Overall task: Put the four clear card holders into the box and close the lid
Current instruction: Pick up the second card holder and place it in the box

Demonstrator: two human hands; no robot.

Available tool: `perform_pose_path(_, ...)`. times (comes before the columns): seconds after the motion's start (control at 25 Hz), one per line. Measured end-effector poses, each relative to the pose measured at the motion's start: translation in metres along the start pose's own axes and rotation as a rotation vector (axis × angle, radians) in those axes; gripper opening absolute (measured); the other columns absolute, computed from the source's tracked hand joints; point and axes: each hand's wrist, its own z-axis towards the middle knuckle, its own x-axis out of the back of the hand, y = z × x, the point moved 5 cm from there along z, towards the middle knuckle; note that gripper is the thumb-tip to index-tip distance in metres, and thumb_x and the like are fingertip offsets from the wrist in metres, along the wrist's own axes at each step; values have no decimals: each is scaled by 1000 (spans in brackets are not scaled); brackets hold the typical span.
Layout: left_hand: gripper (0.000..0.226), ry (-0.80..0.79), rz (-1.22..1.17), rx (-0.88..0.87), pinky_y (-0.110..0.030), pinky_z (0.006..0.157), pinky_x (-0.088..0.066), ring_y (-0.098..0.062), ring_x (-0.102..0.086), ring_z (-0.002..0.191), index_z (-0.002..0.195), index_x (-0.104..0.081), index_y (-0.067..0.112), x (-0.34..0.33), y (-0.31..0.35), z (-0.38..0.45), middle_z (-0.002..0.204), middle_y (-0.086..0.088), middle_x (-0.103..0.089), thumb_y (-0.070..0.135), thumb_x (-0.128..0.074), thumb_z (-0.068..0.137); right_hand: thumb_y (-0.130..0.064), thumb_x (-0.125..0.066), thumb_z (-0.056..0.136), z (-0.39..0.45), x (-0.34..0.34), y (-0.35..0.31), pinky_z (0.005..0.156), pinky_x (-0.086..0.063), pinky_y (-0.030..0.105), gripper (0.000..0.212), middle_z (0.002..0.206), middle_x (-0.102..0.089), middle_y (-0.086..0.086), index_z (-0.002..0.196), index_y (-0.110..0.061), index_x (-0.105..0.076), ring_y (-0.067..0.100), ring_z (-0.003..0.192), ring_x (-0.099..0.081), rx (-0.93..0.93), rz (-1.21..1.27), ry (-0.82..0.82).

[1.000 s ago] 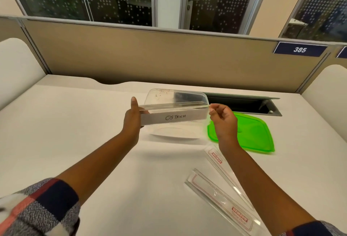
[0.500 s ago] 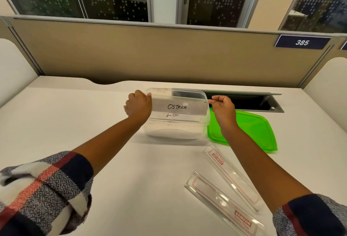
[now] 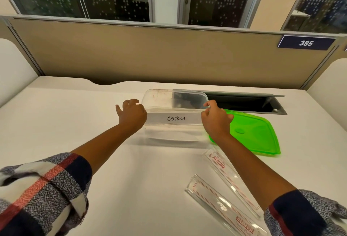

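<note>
The clear plastic box (image 3: 159, 93) stands open on the white desk. Inside it a clear card holder labelled OSTRICH (image 3: 175, 119) lies lengthwise against the near wall. My left hand (image 3: 132, 114) is at the box's left end with thumb and fingers spread, off the holder. My right hand (image 3: 216, 120) hovers at the box's right end with loosely curled fingers up at rim level and nothing in them. Two more clear card holders with red print lie on the desk at the near right, one (image 3: 229, 177) behind the other (image 3: 221, 203). The green lid (image 3: 251, 134) lies flat right of the box.
An open cable slot (image 3: 244, 102) is sunk into the desk just behind the box and lid. A tan partition (image 3: 169, 55) with a 385 plate (image 3: 306, 43) closes off the back. White side panels stand at both desk ends.
The OSTRICH holder went from above the box down into it. Both hands have let go of its ends and stay beside the box. The LION card seen below it is no longer readable.
</note>
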Motion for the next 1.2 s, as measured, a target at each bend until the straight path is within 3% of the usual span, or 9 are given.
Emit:
perform_pose_path(0.16, 40, -58, 163, -70, -59, 114, 2, -31, -6, 145, 118, -60, 10, -9, 4, -1, 149, -10, -31, 31, -36, 94, -5, -44, 91, 0, -11, -1, 85, -30, 40, 29, 93, -69, 11, 111, -23, -54, 30, 95, -55, 73, -177, -60)
perform_pose_path(0.28, 44, -155, 182, -13, -59, 114, 2, -32, -3, 145, 123, -56, 9, -16, 6, 1, 151, -13, -28, 33, -32, 94, -4, -44, 90, 0, -14, -4, 82, -30, 40, 28, 92, -70, 11, 108, -22, -56, 30, 95, -56, 122, -265, -69)
perform_pose_path(0.4, 46, -240, 151, 76, -55, 114, -12, -34, -19, 139, 125, -52, 7, -19, 8, 4, 144, -15, -35, 34, -31, 94, -19, -38, 93, -1, -16, -8, 82, -31, 39, 21, 92, -70, 12, 103, -15, -57, 31, 92, -57, 150, -335, -78)
perform_pose_path(0.56, 46, -261, 108, 107, -46, 104, -31, -32, -38, 122, 126, -49, 6, -19, 12, 5, 132, -15, -43, 33, -32, 93, -31, -32, 93, -3, -24, -12, 88, -32, 41, 33, 93, -68, 13, 102, -11, -57, 32, 95, -54, 128, -377, -137)
perform_pose_path(0.72, 44, -218, 77, 94, -45, 101, -35, -32, -40, 119, 124, -50, 6, -19, 9, 2, 128, -15, -44, 31, -32, 93, -28, -31, 94, -7, -26, -11, 86, -32, 42, 31, 92, -70, 11, 100, -10, -57, 31, 96, -52, 184, -425, -136)
perform_pose_path(0.84, 40, -72, 69, 6, -47, 106, -34, -33, -37, 128, 121, -54, 5, -12, 12, -5, 140, -18, -40, 29, -37, 93, -23, -31, 94, -6, -21, -9, 81, -31, 40, 29, 92, -69, 10, 99, -13, -58, 31, 93, -52, 178, -335, -132)
perform_pose_path(1.04, 29, 194, -242, -200, -49, 116, -22, -27, -28, 139, 114, -62, 10, 10, 29, -30, 148, -11, -38, 19, -45, 93, -20, -37, 93, -23, -4, -14, 80, -30, 39, 28, 97, -68, 7, 101, -20, -63, 26, 96, -50, 225, -110, -57)
perform_pose_path(1.2, 31, 221, -346, -303, -43, 115, -25, -25, -32, 138, 122, -56, 13, 13, 31, -69, 147, -7, -41, 17, -47, 93, -15, -47, 87, -51, 12, -24, 87, -36, 40, 24, 105, -68, 4, 103, -21, -64, 25, 101, -53, 319, -13, -39)
